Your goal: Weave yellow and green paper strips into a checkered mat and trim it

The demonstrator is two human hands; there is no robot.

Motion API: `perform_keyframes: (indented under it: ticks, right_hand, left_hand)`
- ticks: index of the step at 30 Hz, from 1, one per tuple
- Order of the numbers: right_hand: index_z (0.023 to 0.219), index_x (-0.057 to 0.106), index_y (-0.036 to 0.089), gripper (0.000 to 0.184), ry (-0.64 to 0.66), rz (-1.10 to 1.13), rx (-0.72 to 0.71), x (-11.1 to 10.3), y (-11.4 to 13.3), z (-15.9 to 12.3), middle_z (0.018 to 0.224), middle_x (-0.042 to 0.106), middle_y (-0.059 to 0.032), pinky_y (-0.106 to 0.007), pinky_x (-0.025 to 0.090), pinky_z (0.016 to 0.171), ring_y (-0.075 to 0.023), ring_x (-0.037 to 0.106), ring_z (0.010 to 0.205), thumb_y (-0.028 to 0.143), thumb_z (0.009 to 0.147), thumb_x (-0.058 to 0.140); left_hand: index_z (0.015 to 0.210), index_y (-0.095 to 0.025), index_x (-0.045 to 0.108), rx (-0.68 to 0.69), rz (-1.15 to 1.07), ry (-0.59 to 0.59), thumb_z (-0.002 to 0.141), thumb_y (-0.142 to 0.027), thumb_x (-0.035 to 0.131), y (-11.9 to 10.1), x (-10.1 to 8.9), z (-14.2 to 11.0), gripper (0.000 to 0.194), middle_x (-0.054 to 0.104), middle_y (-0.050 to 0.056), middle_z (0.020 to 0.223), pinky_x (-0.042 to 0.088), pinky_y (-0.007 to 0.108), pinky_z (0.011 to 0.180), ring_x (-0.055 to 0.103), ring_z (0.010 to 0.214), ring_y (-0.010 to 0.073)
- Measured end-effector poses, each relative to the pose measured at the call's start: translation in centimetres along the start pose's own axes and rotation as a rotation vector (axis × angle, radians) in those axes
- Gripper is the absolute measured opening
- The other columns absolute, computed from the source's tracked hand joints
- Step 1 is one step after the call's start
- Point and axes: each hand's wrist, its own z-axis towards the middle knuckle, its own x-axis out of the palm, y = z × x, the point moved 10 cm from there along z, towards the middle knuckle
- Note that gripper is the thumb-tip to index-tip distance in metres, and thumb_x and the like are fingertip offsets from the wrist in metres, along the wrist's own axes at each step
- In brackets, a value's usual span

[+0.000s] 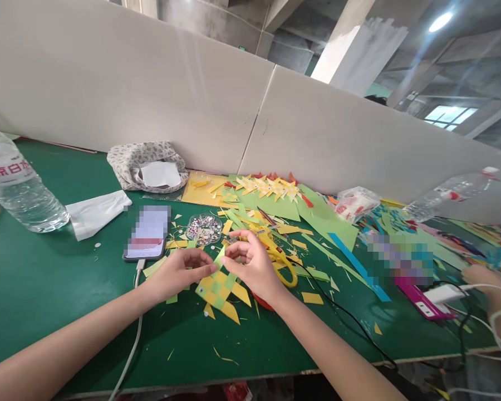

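A woven paper fish [215,291] in yellow and green checks, with a small eye stuck on its left corner, is between my hands just above the table. My left hand [187,268] pinches its upper edge with thumb and fingertips. My right hand [254,260] has its thumb and fingers closed on the pointed green flap [220,259] at the fish's top. Behind the hands, a clear divided case [204,229] holds many small stick-on eyes. Yellow-handled scissors [290,273] lie just right of my right hand, partly hidden among paper scraps.
Left of the hands lie a phone [148,231] on a cable and a water bottle [23,184]. Finished woven fish [269,187] rest at the back near the white partition [183,83]. A power strip [426,301] and another person's hand [486,284] are at the right.
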Motion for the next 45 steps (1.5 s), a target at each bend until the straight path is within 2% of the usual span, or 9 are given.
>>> perform_keyframes:
  ticks: [5, 12, 21, 27, 29, 32, 35, 41, 45]
  right_hand:
    - [0.098, 0.042, 0.023, 0.036, -0.169, 0.088, 0.013, -2.3, -0.5, 0.6, 0.076, 0.057, 0.0021, -0.03, 0.047, 0.072, -0.0138, 0.058, 0.072, 0.028, 0.07, 0.064]
    - [0.1, 0.05, 0.021, 0.039, 0.221, 0.061, 0.17, 0.0, -2.2, 0.7, 0.075, 0.059, 0.0011, -0.034, 0.048, 0.073, -0.0153, 0.062, 0.071, 0.032, 0.067, 0.069]
    - [0.098, 0.054, 0.023, 0.047, 0.112, 0.01, 0.149, -2.0, -1.9, 1.2, 0.096, 0.057, -0.0032, -0.028, 0.05, 0.064, -0.0142, 0.058, 0.077, 0.036, 0.059, 0.076]
    - [0.1, 0.052, 0.021, 0.046, 0.259, 0.158, 0.205, -0.7, -1.8, 0.6, 0.078, 0.063, -0.0002, -0.031, 0.05, 0.07, -0.0143, 0.062, 0.071, 0.031, 0.061, 0.075]
    - [0.094, 0.055, 0.02, 0.038, 0.212, 0.099, 0.157, -1.8, -1.3, 1.2, 0.074, 0.063, 0.0001, -0.031, 0.05, 0.069, -0.0145, 0.063, 0.069, 0.033, 0.064, 0.073]
    - [0.094, 0.056, 0.02, 0.037, -0.041, 0.027, 0.096, -6.1, -0.1, 3.4, 0.073, 0.063, 0.0002, -0.026, 0.049, 0.059, -0.0134, 0.061, 0.065, 0.033, 0.065, 0.072]
    - [0.098, 0.052, 0.02, 0.04, -0.269, 0.021, 0.032, -10.2, 1.7, 6.7, 0.077, 0.062, -0.0009, -0.024, 0.049, 0.054, -0.0122, 0.06, 0.064, 0.033, 0.066, 0.071]
    - [0.111, 0.044, 0.015, 0.043, -0.331, -0.222, 0.048, -12.0, 1.5, 14.0, 0.102, 0.06, -0.0095, -0.026, 0.051, 0.066, -0.0132, 0.061, 0.08, 0.041, 0.079, 0.056]
    - [0.094, 0.055, 0.016, 0.038, -0.3, -0.473, 0.112, -11.9, -1.1, 14.9, 0.09, 0.063, -0.0072, -0.029, 0.047, 0.067, -0.015, 0.059, 0.073, 0.041, 0.067, 0.067]
  left_hand:
    - [0.079, -0.018, 0.062, -0.019, -0.065, -0.022, 0.071, -0.043, 0.062, 0.3, -0.4, 0.1, 0.026, 0.057, -0.002, 0.07, 0.046, 0.022, 0.059, 0.053, 0.063, 0.0108]
    - [0.079, -0.018, 0.066, 0.006, -0.012, 0.017, 0.072, -0.042, 0.062, 0.5, -0.2, 0.2, 0.025, 0.06, -0.001, 0.067, 0.046, 0.022, 0.056, 0.053, 0.059, 0.0101]
    - [0.078, -0.017, 0.066, -0.029, -0.096, -0.083, 0.068, -0.043, 0.066, -0.2, -1.0, -0.2, 0.027, 0.06, -0.001, 0.067, 0.047, 0.021, 0.054, 0.053, 0.061, 0.0111]
    - [0.088, -0.017, 0.064, -0.005, -0.105, -0.191, 0.069, -0.046, 0.065, -0.9, -2.2, -0.4, 0.034, 0.066, 0.002, 0.074, 0.051, 0.024, 0.059, 0.059, 0.065, 0.0141]
    - [0.099, -0.019, 0.061, 0.003, -0.1, -0.204, 0.073, -0.047, 0.06, -1.0, -2.4, -0.3, 0.038, 0.068, 0.004, 0.085, 0.053, 0.027, 0.067, 0.063, 0.077, 0.0173]
    - [0.106, -0.021, 0.057, 0.084, -0.089, -0.236, 0.077, -0.046, 0.056, -1.5, -2.8, -0.3, 0.039, 0.064, 0.007, 0.108, 0.052, 0.03, 0.078, 0.06, 0.098, 0.0207]
    - [0.1, -0.02, 0.058, 0.167, -0.009, -0.245, 0.075, -0.042, 0.058, -1.9, -2.7, -0.4, 0.032, 0.064, 0.006, 0.104, 0.052, 0.03, 0.078, 0.06, 0.096, 0.0194]
    - [0.09, -0.023, 0.063, 0.166, 0.14, -0.154, 0.079, -0.039, 0.055, -1.5, -1.3, -0.5, 0.021, 0.067, 0.004, 0.095, 0.049, 0.026, 0.066, 0.062, 0.085, 0.0181]
    - [0.091, -0.023, 0.064, 0.133, 0.132, -0.091, 0.081, -0.044, 0.052, -1.9, -0.4, -0.9, 0.027, 0.069, 0.003, 0.09, 0.047, 0.028, 0.068, 0.061, 0.08, 0.0186]
